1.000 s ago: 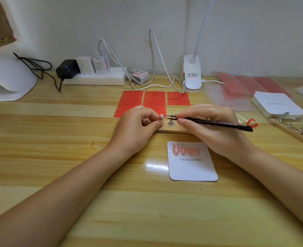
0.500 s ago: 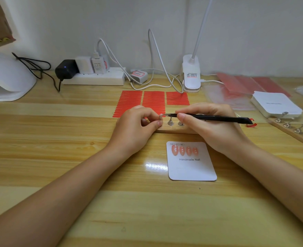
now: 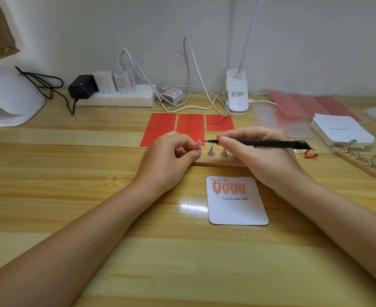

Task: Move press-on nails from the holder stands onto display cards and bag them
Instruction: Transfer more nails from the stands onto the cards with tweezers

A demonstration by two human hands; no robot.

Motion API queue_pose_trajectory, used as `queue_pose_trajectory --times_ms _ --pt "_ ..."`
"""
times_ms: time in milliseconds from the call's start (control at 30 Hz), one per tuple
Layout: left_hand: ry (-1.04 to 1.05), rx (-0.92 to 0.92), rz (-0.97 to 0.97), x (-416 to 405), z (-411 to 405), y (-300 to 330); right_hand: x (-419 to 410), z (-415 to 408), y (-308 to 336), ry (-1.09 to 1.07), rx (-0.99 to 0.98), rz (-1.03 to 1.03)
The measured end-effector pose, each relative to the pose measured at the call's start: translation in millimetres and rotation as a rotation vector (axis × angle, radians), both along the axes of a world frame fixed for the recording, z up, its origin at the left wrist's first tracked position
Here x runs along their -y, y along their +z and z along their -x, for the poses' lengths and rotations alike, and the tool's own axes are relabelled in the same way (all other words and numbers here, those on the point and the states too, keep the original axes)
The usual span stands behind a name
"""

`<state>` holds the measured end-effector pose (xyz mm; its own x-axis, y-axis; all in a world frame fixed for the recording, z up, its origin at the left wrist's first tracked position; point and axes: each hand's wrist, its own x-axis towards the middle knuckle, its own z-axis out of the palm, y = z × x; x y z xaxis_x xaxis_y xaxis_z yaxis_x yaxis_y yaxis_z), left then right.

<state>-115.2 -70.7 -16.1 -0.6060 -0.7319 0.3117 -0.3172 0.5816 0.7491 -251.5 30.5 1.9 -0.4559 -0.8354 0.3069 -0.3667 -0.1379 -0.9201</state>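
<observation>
My left hand [image 3: 171,158] pinches a small pale press-on nail [image 3: 198,145] between thumb and forefinger, just left of the wooden holder strip [image 3: 218,161]. My right hand [image 3: 257,156] grips black tweezers [image 3: 260,143] whose tip touches that nail. Two bare metal holder stands [image 3: 217,152] show on the strip between my hands. Nearer to me lies a white display card [image 3: 238,209] printed "Handmade Nail", with several orange nails [image 3: 229,187] in a row along its top.
Red adhesive strip sheets [image 3: 182,127] lie behind my hands. A second holder strip with stands [image 3: 366,160], a white card stack [image 3: 342,130] and clear bags [image 3: 284,120] sit at right. A power strip [image 3: 116,98], cables, a clip lamp base [image 3: 236,94] and a white nail lamp [image 3: 7,100] line the back.
The tweezers have risen off the stand area and levelled out, tip now at the nail in my left fingers. Two bare stands have come into view. My left hand has barely moved.
</observation>
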Motion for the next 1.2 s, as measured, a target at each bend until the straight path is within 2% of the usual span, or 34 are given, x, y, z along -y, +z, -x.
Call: queue_pose_trajectory --times_ms 133,267,400,500,1200 --pt "0.002 0.003 0.001 -0.3 0.0 0.1 0.1 -1.6 0.8 -0.003 -0.028 0.006" --pt "0.006 -0.005 -0.001 -0.5 0.1 0.3 -2.1 -0.9 1.2 0.03 -0.217 0.038" --pt "0.003 -0.003 0.005 -0.3 0.3 0.8 -2.2 3.7 2.1 0.053 -0.515 0.102" --pt "0.004 -0.004 0.004 -0.4 0.1 0.2 -1.5 4.6 0.7 0.055 -0.593 0.152" --pt "0.008 0.001 0.027 -0.1 0.9 -0.4 1.5 -7.0 -11.6 -0.084 -0.484 0.184"
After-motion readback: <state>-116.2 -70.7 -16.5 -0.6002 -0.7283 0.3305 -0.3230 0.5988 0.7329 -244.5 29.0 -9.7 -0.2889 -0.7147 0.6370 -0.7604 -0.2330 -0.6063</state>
